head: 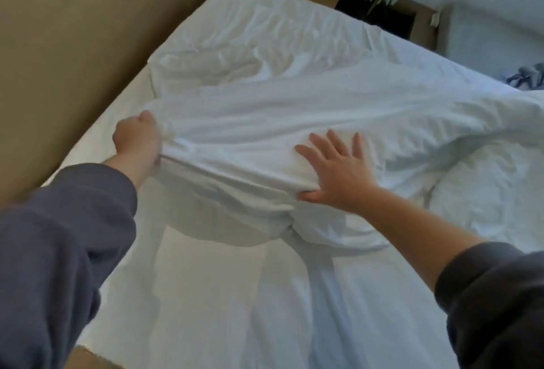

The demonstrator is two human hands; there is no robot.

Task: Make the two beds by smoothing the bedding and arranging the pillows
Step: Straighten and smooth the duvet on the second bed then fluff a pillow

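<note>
— While the left hand (137,140) bunches the duvet (294,103) edge in a fist, where is the right hand (338,168)?
— Flat on the duvet, fingers spread. Soft, creased white cloth, heaped across the smooth sheet (206,309); that puffy lump (485,192) is perhaps a pillow.

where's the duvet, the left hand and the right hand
duvet (309,109): head view, a bare fold near its middle
left hand (137,140): head view, back of the fist gripping the duvet's edge
right hand (338,172): head view, back of the hand lying flat on the duvet
</note>
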